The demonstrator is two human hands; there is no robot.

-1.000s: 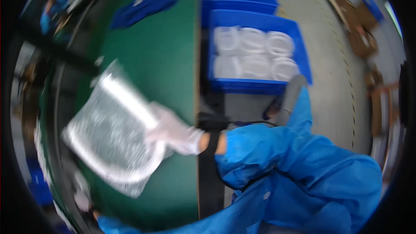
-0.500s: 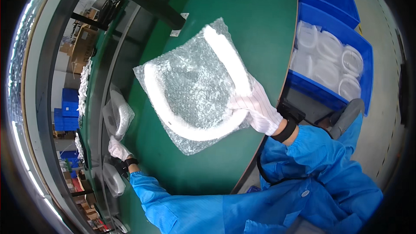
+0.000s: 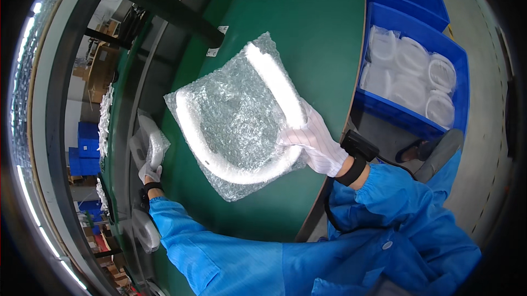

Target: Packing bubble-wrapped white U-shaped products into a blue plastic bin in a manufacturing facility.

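Head: bubble-wrapped part (image 3: 236, 120) extends left from gripping right hand (image 3: 317, 141).

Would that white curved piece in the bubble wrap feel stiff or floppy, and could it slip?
The white curved piece is probably stiff: it shows no sag, though the right hand grips only one side. The bubble wrap seems floppy, with loose, crinkled corners, and its shiny film may be slippery.

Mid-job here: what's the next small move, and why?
I'd probably secure the left hand's hold on the clear-wrapped piece at the table's left edge: that hand is at the piece's near end, though how firmly it grips is unclear. The right hand is occupied, holding the bubble-wrapped white piece by its side.
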